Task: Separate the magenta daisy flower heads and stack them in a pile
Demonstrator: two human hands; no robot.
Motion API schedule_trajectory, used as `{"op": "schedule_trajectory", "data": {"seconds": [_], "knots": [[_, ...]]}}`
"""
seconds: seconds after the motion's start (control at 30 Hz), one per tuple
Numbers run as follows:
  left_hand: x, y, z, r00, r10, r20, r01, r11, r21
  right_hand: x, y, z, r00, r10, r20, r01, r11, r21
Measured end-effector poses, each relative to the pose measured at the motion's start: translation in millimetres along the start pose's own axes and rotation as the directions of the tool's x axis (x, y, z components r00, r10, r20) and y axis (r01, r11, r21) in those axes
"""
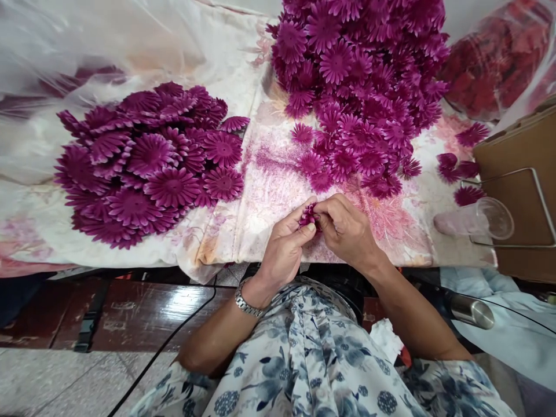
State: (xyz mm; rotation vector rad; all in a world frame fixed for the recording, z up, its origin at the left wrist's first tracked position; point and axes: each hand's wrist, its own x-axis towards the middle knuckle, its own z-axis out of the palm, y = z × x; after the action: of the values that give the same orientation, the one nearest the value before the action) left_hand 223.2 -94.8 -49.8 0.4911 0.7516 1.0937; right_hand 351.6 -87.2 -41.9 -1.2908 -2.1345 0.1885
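A small purple artificial flower (308, 215) is held between my two hands, just over the table's front edge. My left hand (286, 243) pinches it from the left, thumb in front. With closed fingertips my right hand (345, 231) grips its right side; the fingers hide part of the petals. Ahead and slightly right rises a tall heap of small purple flowers (365, 110). To the left lies a pile of larger, flatter purple flower heads (150, 156).
A clear plastic cup (473, 220) lies on its side at the right, near a cardboard box (516, 162) and a bent metal wire frame (538, 191). Several loose petals (469, 197) lie beside them. Behind is a clear bag of red pieces (495, 63). Patterned cloth (269, 191) covers the table.
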Motion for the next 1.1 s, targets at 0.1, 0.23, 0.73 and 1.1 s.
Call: {"op": "schedule_trajectory", "data": {"seconds": [0.1, 0.23, 0.73, 1.1], "knots": [[1.1, -0.1, 0.6, 0.999, -0.024, -0.046, 0.024, 1.000, -0.011, -2.7, -2.1, 4.3, 1.000, -0.003, -0.031, 0.003, 1.000, -0.006], [2.0, 2.7, 1.0, 0.993, -0.037, -0.116, 0.035, 0.999, -0.022, 3.8, 8.9, -0.5, 0.987, 0.008, -0.162, -0.017, 0.998, -0.053], [6.7, 4.0, 2.8, 0.996, -0.058, -0.063, 0.053, 0.995, -0.084, 22.0, 13.8, -19.5, 0.987, -0.087, 0.138, 0.081, 0.995, 0.051], [6.3, 5.5, 2.0, 0.991, -0.045, -0.127, 0.037, 0.997, -0.065, 62.0, 56.5, -44.8, 0.953, 0.077, -0.292, -0.146, 0.964, -0.223]]}}
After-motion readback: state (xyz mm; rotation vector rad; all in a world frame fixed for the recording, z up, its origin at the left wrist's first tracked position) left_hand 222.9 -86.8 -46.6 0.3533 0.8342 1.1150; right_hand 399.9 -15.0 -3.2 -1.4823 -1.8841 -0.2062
